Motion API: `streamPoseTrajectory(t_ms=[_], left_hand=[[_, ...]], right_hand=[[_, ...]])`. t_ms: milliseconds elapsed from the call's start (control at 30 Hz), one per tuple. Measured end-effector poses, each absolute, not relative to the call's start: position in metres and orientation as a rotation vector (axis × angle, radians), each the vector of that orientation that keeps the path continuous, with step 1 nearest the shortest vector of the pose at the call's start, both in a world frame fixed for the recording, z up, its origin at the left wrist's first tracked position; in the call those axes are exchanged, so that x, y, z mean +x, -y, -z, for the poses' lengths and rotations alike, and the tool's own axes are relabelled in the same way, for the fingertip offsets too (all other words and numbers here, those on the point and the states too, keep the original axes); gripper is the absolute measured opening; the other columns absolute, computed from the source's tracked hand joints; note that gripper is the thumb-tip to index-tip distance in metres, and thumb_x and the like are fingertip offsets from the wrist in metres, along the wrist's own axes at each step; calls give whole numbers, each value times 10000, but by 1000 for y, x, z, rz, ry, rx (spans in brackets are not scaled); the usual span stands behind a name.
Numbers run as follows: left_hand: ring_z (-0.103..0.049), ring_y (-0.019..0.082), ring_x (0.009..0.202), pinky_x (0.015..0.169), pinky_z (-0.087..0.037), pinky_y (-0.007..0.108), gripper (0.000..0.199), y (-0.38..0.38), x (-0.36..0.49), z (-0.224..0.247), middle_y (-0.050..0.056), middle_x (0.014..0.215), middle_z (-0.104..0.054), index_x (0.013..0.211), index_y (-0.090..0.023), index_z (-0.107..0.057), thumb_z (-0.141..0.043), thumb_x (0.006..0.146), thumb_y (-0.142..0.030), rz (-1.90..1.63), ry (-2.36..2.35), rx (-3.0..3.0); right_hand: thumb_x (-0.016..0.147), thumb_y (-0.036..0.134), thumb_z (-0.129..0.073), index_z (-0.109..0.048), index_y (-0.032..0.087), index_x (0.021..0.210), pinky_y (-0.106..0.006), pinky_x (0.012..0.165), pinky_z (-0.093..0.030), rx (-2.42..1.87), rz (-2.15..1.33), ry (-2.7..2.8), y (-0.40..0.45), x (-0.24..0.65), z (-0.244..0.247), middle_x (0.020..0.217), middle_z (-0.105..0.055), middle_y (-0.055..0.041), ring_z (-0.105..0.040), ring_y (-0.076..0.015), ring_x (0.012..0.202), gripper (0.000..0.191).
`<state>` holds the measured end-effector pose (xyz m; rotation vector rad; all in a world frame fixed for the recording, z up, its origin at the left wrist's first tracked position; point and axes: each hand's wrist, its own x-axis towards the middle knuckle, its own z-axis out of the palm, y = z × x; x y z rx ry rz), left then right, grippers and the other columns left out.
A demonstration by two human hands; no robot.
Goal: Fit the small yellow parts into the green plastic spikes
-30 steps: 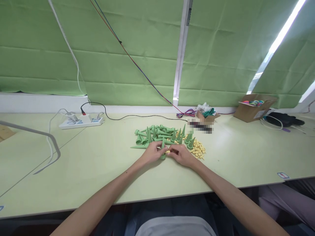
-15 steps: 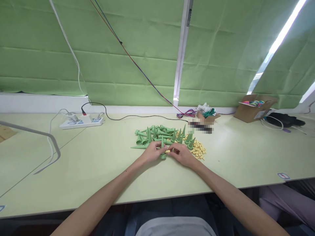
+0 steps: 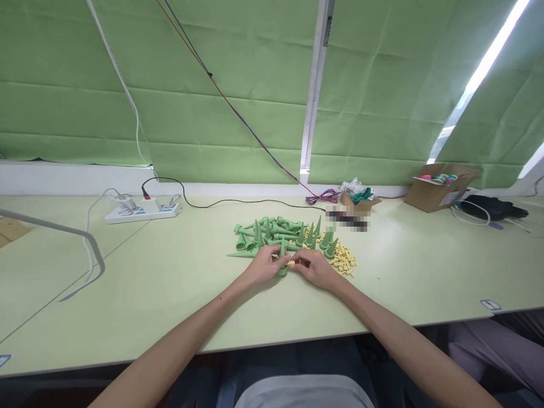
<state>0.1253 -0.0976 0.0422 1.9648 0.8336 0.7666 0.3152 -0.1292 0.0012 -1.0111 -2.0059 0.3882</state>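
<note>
My left hand point(image 3: 266, 263) is closed around a green plastic plant watering spike point(image 3: 283, 271), which stands point up on the table. A small yellow plastic piece point(image 3: 291, 263) sits at the spike's right side, pinched by the fingertips of my right hand point(image 3: 312, 266). Whether the piece is inserted in the spike I cannot tell. Behind my hands lies a heap of green spikes point(image 3: 276, 228), some standing point up, others on their sides. Loose yellow pieces point(image 3: 345, 259) are spread to the right of my right hand.
A white power strip point(image 3: 144, 213) with plugs lies at the left rear. A small carton point(image 3: 360, 205) and a larger cardboard box point(image 3: 433, 195) stand along the back wall, near a black bag point(image 3: 488, 207). A grey bent metal bar point(image 3: 96, 249) reaches in from the left.
The spike in my left hand has shifted slightly to the right and tilted a little. My right hand stays nearly in place with the yellow piece.
</note>
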Motion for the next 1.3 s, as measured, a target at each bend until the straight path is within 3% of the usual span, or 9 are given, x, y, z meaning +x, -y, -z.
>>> streamPoseTrajectory(t_ms=[400,1100,1300], left_hand=[[-395,88,507,497,-289,220,247,93,123,-33,-23,674,-562,789,-160,-600,-520,871,-378,-763,-886,2167],[-378,103,494,504,-267,231,239,95,124,-35,-47,554,-458,759,-173,-583,-511,864,-375,-789,-969,2260],[-377,109,508,519,-278,242,247,94,125,-35,-39,571,-470,733,-175,-559,-502,871,-372,-810,-1007,2296]], right_hand=[[890,290,-619,-664,184,832,-240,562,-356,-1025,-345,2027,128,315,0,642,-548,13,-464,-121,568,129],[878,255,-622,-639,180,785,-240,558,-361,-1099,-332,2014,130,315,-3,631,-560,13,-478,-123,564,120],[942,323,-524,-653,187,880,-257,590,-397,-1125,-331,1937,132,312,-8,739,-636,-20,-514,-135,597,197]])
